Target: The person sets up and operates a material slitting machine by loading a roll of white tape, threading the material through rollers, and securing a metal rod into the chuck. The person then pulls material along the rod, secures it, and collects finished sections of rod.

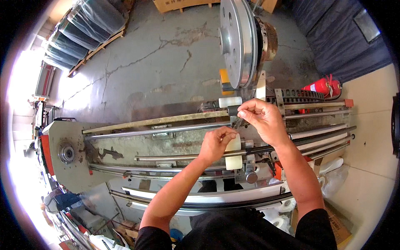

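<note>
"What do we count?"

"We see two hands, two pale rollers, one big metal wheel and two red fire extinguishers."

"How are our hands?"

"Our left hand is curled, thumb and forefinger drawn together at the far end of the nearer roller. Our right hand is half curled, its fingertips just beside a dark block. We can't tell whether either pinches something thin."

"Which way does the nearer roller point?"

"Its long axis runs away from us, beneath a crossing rod; the farther roller lies left to right."

"And around us?"

"The machine's bed is stained metal. Beyond it we see cracked grey floor and, at right, a dark curtain."
</note>
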A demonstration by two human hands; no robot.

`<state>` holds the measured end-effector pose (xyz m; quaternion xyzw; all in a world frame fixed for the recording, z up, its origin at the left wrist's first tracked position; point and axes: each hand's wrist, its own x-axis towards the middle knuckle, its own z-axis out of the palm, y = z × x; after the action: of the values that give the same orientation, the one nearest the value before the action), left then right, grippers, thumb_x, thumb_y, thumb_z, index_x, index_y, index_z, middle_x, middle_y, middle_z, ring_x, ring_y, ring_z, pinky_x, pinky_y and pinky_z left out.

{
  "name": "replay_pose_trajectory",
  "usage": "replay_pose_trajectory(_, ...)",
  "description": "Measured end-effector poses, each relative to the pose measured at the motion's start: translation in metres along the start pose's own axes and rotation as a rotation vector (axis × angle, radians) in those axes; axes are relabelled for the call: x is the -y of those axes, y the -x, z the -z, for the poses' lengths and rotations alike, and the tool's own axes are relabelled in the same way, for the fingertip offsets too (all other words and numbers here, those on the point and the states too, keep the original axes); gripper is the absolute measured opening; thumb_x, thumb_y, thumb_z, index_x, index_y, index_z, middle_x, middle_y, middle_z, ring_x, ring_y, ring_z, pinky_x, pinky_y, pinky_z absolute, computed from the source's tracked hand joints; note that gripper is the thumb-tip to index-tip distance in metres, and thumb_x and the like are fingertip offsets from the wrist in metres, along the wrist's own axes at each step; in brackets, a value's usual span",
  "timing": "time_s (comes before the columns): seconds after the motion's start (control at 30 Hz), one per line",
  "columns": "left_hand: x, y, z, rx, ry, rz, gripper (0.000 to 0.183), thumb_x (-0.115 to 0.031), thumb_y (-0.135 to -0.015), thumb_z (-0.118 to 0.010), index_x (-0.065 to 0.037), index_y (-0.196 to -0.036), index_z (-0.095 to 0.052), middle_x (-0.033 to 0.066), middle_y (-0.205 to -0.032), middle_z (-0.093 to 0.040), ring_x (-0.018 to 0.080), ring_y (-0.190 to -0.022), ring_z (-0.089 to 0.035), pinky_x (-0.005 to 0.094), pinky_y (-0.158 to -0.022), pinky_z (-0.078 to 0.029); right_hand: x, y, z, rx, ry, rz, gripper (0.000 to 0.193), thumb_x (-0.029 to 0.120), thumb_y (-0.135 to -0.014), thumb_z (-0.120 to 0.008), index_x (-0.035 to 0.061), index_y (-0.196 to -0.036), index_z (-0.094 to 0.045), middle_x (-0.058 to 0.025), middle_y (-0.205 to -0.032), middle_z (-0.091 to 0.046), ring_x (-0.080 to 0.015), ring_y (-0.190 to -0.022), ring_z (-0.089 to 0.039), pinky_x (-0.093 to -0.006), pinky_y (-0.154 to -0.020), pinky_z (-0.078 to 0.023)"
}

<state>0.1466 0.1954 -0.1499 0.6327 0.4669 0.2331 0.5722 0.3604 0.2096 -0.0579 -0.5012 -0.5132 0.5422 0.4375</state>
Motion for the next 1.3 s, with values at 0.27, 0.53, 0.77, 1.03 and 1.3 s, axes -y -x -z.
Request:
replay_pose_trajectory(0.27, 0.007, -0.080, 0.060, -0.351, -0.309, -0.148, 0.015, -0.016, -0.099, -0.074, -0.003, -0.106, -0.077, 0.0147, -0.097, -0.079, 0.0239, -0.089, -0.078, 0.0352, -0.080, -0.059, -0.002, -0.011, -0.005, -0.035, 0.043, 0.139, 0.021, 0.020, -0.104, -0.072, 0.0001, -0.112, -0.073, -0.0057, -0.105, -0.077, -0.0118, -0.094, -0.069, -0.0300, -0.085, -0.054)
replay_pose_trajectory(0.53, 0.017, -0.150, 0.064, -0.174, -0.247, 0.053, 0.023, -0.026, -0.088, -0.083, -0.006, -0.098, -0.082, 0.0156, -0.099, -0.078, 0.0357, -0.086, -0.075, 0.0431, -0.080, -0.057, -0.014, -0.035, -0.010, -0.226, 0.326, 0.132, 0.025, 0.021, -0.100, -0.075, 0.0012, -0.116, -0.072, -0.0142, -0.106, -0.078, -0.0247, -0.093, -0.074, -0.0379, -0.080, -0.057)
replay_pose_trajectory(0.77, 0.038, -0.178, 0.051, -0.386, -0.433, -0.357, 0.020, -0.004, -0.082, -0.078, -0.006, -0.101, -0.078, 0.0118, -0.104, -0.073, 0.0333, -0.095, -0.071, 0.0435, -0.089, -0.057, -0.001, -0.018, -0.019, -0.408, 0.618, 0.258, 0.032, 0.015, -0.097, -0.075, -0.0010, -0.125, -0.071, -0.0230, -0.114, -0.077, -0.0364, -0.104, -0.077, -0.0416, -0.090, -0.059)
replay_pose_trajectory(1.03, 0.014, -0.218, 0.070, -0.379, -0.583, -0.544, 0.011, -0.014, -0.087, -0.080, -0.012, -0.098, -0.081, 0.0067, -0.101, -0.074, 0.0334, -0.099, -0.069, 0.0465, -0.088, -0.056, 0.076, -0.107, 0.077, -0.367, 1.139, 0.968, 0.043, 0.014, -0.107, -0.054, 0.0017, -0.148, -0.060, -0.0191, -0.149, -0.062, -0.0403, -0.143, -0.053, -0.0479, -0.120, -0.038)
replay_pose_trajectory(1.3, -0.010, -0.283, 0.089, -0.143, -0.915, -0.168, 0.017, -0.027, -0.093, -0.075, -0.018, -0.106, -0.081, 0.0095, -0.100, -0.080, 0.0349, -0.093, -0.075, 0.0469, -0.083, -0.060, 0.053, -0.146, 0.083, -0.365, 0.896, 1.067, 0.053, 0.034, -0.116, -0.039, -0.0039, -0.149, -0.055, -0.0256, -0.152, -0.057, -0.0405, -0.147, -0.050, -0.0472, -0.123, -0.036)
